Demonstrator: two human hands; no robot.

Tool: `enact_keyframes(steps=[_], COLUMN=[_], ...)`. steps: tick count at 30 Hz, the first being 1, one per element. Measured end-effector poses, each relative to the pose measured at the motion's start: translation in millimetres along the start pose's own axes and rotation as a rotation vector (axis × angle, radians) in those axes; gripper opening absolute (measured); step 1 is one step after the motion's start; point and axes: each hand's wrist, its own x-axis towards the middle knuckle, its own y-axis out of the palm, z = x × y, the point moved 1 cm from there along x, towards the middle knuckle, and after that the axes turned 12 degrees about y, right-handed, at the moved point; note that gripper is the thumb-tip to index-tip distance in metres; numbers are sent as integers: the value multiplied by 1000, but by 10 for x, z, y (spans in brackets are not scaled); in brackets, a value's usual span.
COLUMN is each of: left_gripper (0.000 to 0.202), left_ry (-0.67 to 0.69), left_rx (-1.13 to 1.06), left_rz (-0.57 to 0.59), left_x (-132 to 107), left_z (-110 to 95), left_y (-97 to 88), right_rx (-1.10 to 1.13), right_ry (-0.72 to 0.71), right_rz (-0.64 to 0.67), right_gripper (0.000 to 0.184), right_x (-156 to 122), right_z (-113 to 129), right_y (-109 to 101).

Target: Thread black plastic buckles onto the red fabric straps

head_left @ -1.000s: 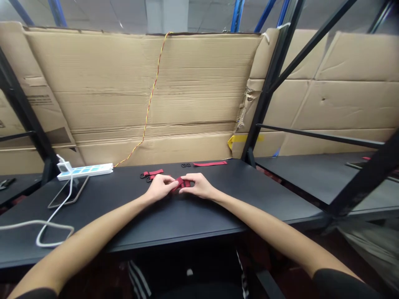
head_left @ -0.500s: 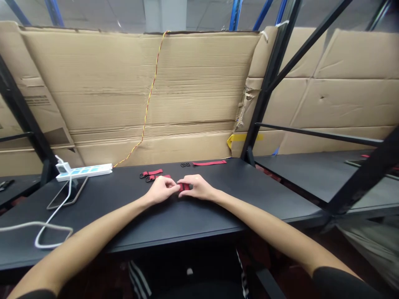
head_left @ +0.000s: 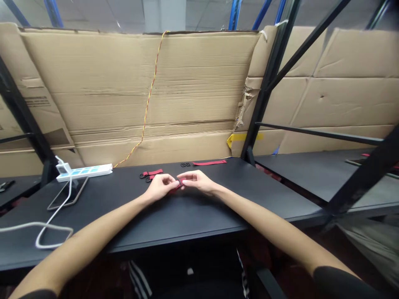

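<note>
Between my two hands is a red webbing strap (head_left: 175,189) with a small black piece, perhaps a buckle, on it. My left hand (head_left: 159,187) pinches the strap from the left, thumb against fingers. From the right, my right hand (head_left: 196,182) grips the strap's other end between thumb and fingertips. The fingers hide much of it. Just behind my left hand lie red straps with black rings (head_left: 151,172), partly covered by the hand. Farther back are small black buckles (head_left: 185,165) and a flat loose red strap (head_left: 209,162).
On the left of the black table (head_left: 199,224) stand a white power strip (head_left: 90,171) and a phone (head_left: 67,193) with a white cable (head_left: 51,222). A cardboard wall (head_left: 193,91) closes the back. Black metal posts (head_left: 260,99) rise at both sides.
The strap in my hands has turned, and its red end now shows below my left fingers. Both hands have shifted slightly, with the fingertips closer together.
</note>
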Motion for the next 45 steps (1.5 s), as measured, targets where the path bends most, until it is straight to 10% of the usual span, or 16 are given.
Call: enact_keyframes(steps=[19, 34, 45], left_gripper=[29, 30, 34], left_ry=[-5, -60, 336], left_rx=[-180, -61, 548], left_rz=[-54, -117, 58], left_x=[1, -24, -82], left_z=[22, 40, -75], left_y=[21, 56, 49], right_rx=[322, 281, 177], right_ry=[311, 247, 212], right_rz=[31, 61, -36], right_gripper=[39, 47, 22], right_x=[-9, -37, 37], right_z=[-52, 23, -33], right_y=[-22, 43, -15])
